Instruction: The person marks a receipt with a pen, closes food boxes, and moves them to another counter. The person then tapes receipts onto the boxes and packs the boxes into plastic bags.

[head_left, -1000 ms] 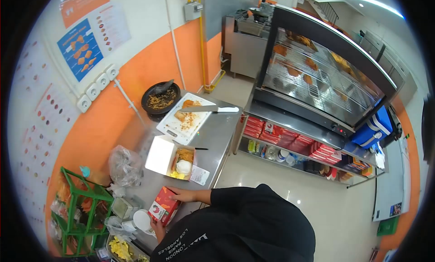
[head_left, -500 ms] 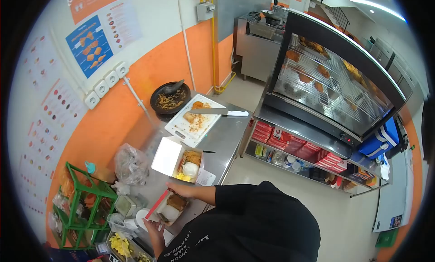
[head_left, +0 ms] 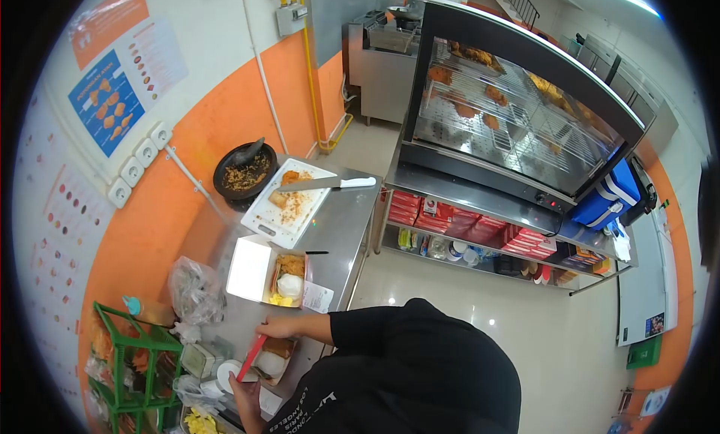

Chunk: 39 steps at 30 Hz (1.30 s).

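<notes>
My right hand (head_left: 279, 327) grips the upper end of the red lid (head_left: 251, 357) of a takeaway box. Its lower end is held by my left hand (head_left: 244, 395), so the lid stands nearly edge-on. Inside the box lie white rice (head_left: 268, 363) and a brown fried piece (head_left: 279, 348). Just beyond my right hand is a second box with its white lid (head_left: 247, 273) raised. It contains a fried piece (head_left: 290, 265), a mound of rice (head_left: 289, 285) and yellow food (head_left: 281, 300). A paper slip (head_left: 318, 297) lies against this box.
A white cutting board (head_left: 285, 222) bears a knife (head_left: 322, 184) and crumbs. Beside it sits a black mortar (head_left: 244, 177). A plastic bag (head_left: 196, 290) and green rack (head_left: 142, 359) line the wall side. A glass warming cabinet (head_left: 517, 111) stands across the floor on the right.
The view has swung right, so the table and cabinet appear further left. Both hands remain on the lid, which now shows more of its red face.
</notes>
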Motion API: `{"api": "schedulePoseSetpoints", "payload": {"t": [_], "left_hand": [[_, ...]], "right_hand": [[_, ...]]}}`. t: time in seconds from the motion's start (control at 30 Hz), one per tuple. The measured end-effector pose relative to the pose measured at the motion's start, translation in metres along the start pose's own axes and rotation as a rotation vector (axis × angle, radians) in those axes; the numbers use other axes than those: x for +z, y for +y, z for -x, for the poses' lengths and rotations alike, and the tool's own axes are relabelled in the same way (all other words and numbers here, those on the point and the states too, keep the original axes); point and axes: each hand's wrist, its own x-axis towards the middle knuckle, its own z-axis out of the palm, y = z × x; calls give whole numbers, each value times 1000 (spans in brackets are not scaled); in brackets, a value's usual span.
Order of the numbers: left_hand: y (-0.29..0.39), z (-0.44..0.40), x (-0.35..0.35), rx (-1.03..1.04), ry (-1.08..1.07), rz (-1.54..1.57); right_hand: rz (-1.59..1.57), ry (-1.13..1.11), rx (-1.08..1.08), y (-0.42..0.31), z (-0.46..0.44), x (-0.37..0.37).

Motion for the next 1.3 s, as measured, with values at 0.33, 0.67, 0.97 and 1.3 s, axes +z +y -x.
{"api": "schedulePoseSetpoints", "payload": {"t": [0.33,0.67,0.97,1.3], "left_hand": [[-12,-3,0,-57,12,-35],[-74,-20,-3,288,202,-522],[-46,26,37,850,351,-982],[-97,-10,-6,1041,96,-1335]], "right_hand": [[-6,56,-121,25,-3,11],[240,39,-212,47,22,7],[445,66,-644,49,49,11],[775,92,-958,78,24,2]]}}
